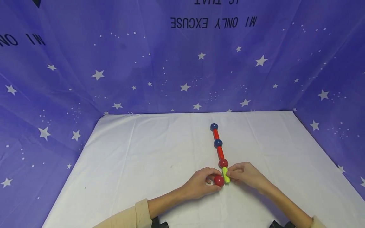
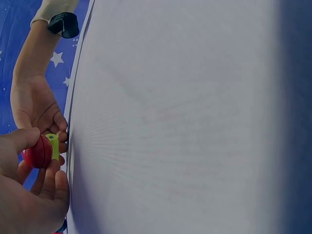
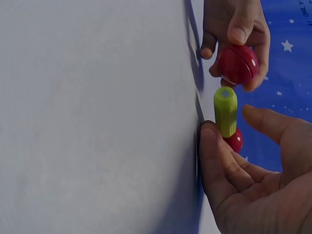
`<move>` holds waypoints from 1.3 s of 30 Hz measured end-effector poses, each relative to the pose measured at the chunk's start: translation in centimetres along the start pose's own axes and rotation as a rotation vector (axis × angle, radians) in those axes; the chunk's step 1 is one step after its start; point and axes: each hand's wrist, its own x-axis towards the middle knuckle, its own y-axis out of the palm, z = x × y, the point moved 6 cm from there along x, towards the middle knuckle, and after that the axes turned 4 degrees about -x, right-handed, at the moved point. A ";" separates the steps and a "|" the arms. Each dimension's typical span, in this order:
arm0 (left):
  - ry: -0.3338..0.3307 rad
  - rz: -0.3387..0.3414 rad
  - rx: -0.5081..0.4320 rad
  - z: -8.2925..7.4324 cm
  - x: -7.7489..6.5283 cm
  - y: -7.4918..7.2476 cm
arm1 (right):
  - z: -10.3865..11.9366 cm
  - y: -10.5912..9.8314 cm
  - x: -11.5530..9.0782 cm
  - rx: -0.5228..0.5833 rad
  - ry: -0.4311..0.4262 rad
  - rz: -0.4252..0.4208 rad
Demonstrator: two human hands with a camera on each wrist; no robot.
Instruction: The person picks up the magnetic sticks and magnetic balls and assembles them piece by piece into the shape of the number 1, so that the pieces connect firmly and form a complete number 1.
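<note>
My left hand (image 1: 201,184) pinches a red ball (image 1: 219,180) with a seam round its middle, between thumb and fingers. The ball is close beside the near end of a short yellow-green rod (image 1: 225,175); whether they touch I cannot tell. My right hand (image 1: 247,175) has its fingers curled about the rod from the right. In the right wrist view, a small round socket shows in the end of the rod (image 3: 225,113). The rod's far end meets another red ball (image 1: 223,163). Beyond that, a red rod (image 1: 220,152), a blue ball (image 1: 218,143), another red rod (image 1: 216,134) and a blue ball (image 1: 214,127) continue the line.
A white cloth (image 1: 159,142) covers the table, with the chain lying right of centre. Purple-blue curtains (image 1: 159,63) with white stars and lettering stand behind and at both sides. Dark pieces (image 1: 159,223) show at the bottom edge near the sleeves.
</note>
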 end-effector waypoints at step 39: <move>0.025 0.063 -0.081 -0.1 0.2 2.2 | 0.1 0.6 0.1 0.024 -0.032 0.036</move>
